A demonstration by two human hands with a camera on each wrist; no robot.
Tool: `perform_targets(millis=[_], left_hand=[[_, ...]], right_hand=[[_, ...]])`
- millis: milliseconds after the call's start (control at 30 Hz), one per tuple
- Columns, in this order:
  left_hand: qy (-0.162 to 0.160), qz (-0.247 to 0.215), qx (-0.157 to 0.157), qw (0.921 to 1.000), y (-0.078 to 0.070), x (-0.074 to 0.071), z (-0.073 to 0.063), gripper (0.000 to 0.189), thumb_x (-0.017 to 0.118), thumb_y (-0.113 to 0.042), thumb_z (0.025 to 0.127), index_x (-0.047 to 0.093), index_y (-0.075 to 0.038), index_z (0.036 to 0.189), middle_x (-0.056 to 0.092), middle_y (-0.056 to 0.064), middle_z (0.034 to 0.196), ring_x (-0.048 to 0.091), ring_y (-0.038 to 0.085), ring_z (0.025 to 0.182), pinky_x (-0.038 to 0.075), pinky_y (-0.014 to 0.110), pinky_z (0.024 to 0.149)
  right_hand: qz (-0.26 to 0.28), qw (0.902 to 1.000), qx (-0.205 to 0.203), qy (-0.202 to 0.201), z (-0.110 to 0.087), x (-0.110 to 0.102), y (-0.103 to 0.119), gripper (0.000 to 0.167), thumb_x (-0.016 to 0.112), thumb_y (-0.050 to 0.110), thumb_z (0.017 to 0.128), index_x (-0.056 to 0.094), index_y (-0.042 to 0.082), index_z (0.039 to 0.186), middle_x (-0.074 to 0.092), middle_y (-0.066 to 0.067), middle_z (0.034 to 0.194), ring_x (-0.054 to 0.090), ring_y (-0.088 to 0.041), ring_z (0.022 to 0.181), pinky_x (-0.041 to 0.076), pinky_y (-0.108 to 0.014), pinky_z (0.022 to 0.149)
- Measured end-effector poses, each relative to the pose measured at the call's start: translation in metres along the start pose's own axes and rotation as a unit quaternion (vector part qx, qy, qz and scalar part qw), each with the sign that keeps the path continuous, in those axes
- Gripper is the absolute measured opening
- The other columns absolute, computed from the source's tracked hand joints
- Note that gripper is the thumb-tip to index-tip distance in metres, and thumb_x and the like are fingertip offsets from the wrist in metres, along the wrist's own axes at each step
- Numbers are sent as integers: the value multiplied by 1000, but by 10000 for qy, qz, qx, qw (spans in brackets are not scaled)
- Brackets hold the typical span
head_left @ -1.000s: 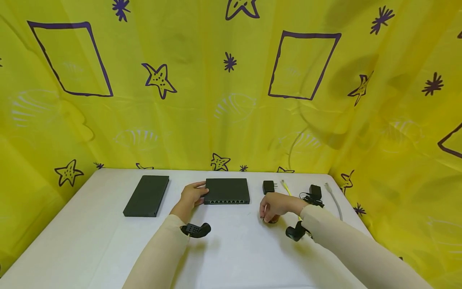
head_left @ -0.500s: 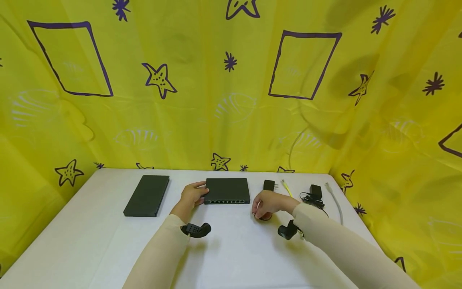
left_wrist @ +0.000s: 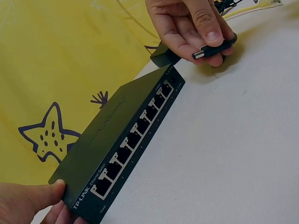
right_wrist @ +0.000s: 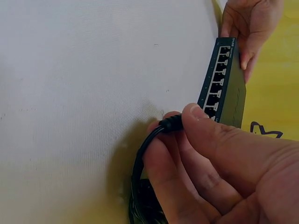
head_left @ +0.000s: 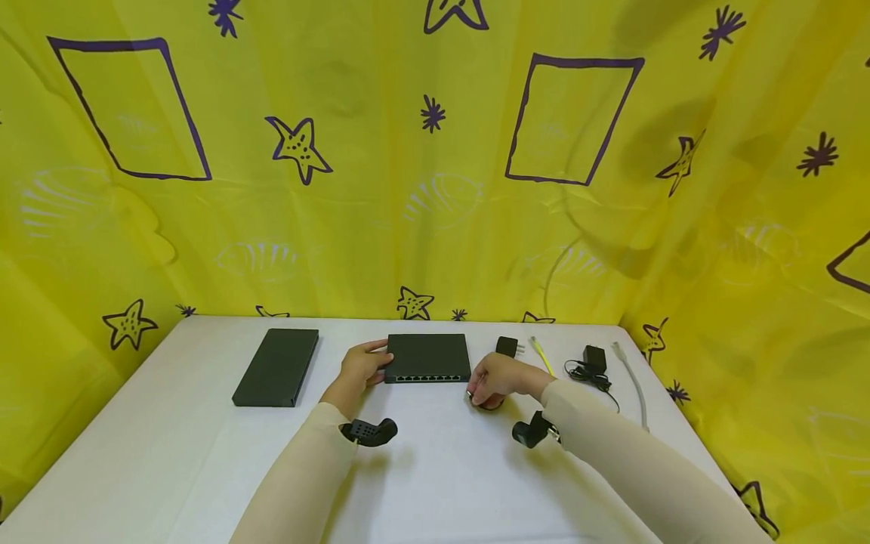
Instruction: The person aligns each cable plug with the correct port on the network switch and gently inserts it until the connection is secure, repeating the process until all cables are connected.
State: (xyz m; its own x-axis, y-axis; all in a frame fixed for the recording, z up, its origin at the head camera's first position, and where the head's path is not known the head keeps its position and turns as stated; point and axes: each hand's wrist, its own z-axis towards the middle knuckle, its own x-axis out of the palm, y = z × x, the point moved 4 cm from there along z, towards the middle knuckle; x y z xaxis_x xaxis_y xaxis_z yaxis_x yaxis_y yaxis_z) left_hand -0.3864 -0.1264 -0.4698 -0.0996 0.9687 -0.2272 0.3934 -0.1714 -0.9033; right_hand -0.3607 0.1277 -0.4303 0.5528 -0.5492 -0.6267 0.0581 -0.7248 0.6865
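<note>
A black TP-LINK Ethernet switch [head_left: 428, 357] lies on the white table, its row of ports facing me. My left hand [head_left: 360, 372] grips its left end, thumb on top and fingers at the side and below. Off the switch's right front corner, my right hand [head_left: 503, 378] pinches a black barrel power plug [left_wrist: 212, 50] between thumb and fingers. The plug's metal tip points toward the switch's right end, a small gap apart, where a round socket [left_wrist: 173, 80] sits beyond the ports. Its black cord [right_wrist: 139, 161] trails back beneath the right hand.
A second flat black box [head_left: 276, 368] lies at the left. Behind the right hand stands a black power adapter [head_left: 506, 346]. Farther right are a yellow cable [head_left: 541, 355], another adapter [head_left: 594, 359] with a bundled cord, and a grey cable [head_left: 632, 381]. A yellow curtain [head_left: 381, 227] borders the table.
My right hand has moved left and slightly away from me with the plug, coming close to the switch's right front corner. The left hand and the switch have stayed in place.
</note>
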Motion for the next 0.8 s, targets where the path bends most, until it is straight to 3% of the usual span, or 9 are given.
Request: perform_targets(millis=[533, 800], left_hand=[[-67, -8, -15, 10000, -2, -1, 1, 45, 67, -10, 94, 59, -12, 138, 58, 18, 137, 62, 25, 104, 58, 30, 84], [-106, 32, -71, 9999, 1, -1, 2, 44, 68, -9, 93, 60, -13, 137, 59, 17, 136, 62, 20, 96, 57, 21, 70]], right_hand=[[914, 9917, 687, -590, 5, 1, -1, 12, 76, -3, 81, 73, -6, 92, 72, -7, 77, 66, -13, 62, 61, -29, 66], [1338, 9825, 950, -881, 8, 5, -6, 12, 76, -6, 81, 72, -10, 92, 71, -8, 75, 64, -12, 60, 60, -26, 62]])
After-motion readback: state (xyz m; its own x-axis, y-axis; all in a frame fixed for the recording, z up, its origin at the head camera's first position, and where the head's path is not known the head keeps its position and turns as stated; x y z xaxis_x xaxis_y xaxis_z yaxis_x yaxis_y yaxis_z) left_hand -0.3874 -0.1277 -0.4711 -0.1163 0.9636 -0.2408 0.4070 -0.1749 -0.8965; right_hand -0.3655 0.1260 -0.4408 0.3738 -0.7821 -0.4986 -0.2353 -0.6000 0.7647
